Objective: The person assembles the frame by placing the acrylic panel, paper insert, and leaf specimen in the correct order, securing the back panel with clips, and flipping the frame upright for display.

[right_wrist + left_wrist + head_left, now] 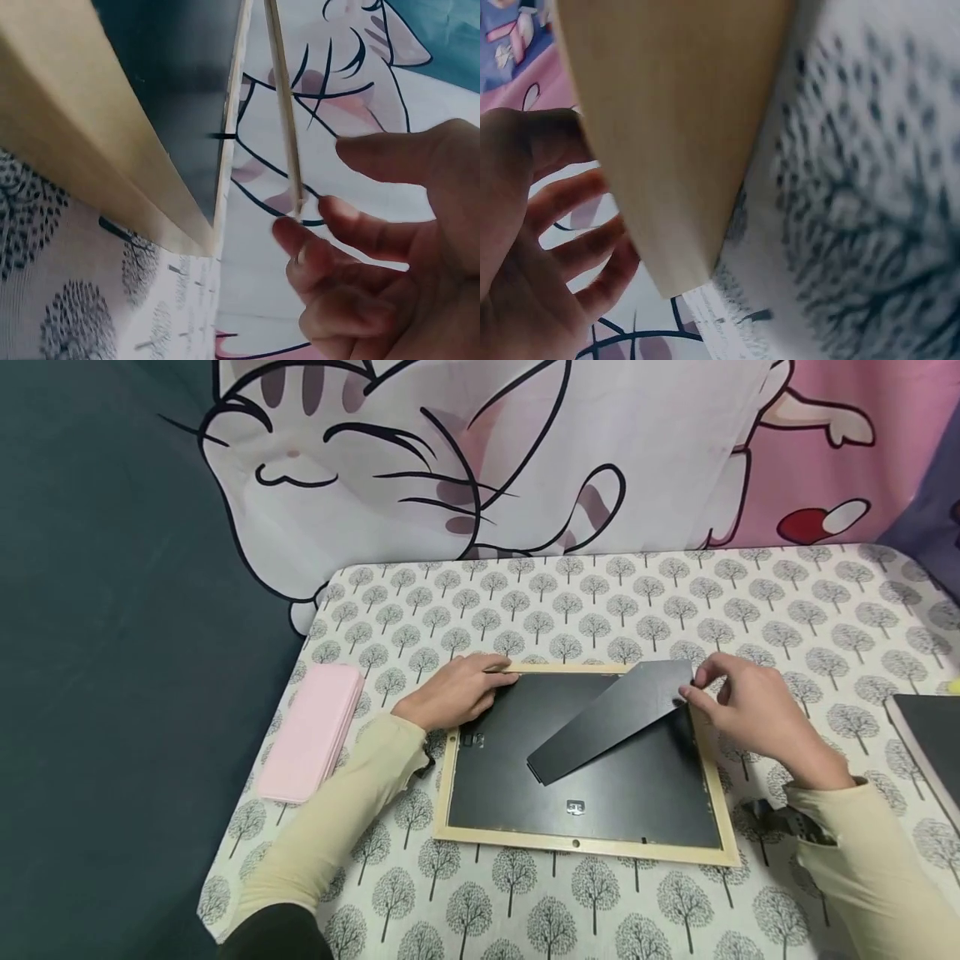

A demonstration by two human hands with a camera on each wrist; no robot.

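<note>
A picture frame [576, 844] lies face down, with its light wooden rim round a black backing board [510, 802]. From the board an easel stand [607, 722], a dark tapering flap, slants up to the right. My left hand [459, 692] holds the frame's far left corner; in the left wrist view its fingers [577, 251] reach over the wooden side. At the stand's wide upper end, my right hand [757, 710] pinches the edge between thumb and fingertips. The right wrist view shows the stand edge-on [285, 112], its end at the fingertips [289, 232].
Left of the frame lies a pink case [311, 733]. A dark flat object with a pale edge [930, 735] is at the right. The tree-print cloth [555, 910] covers the table, and a cat-print curtain [337, 518] hangs behind it.
</note>
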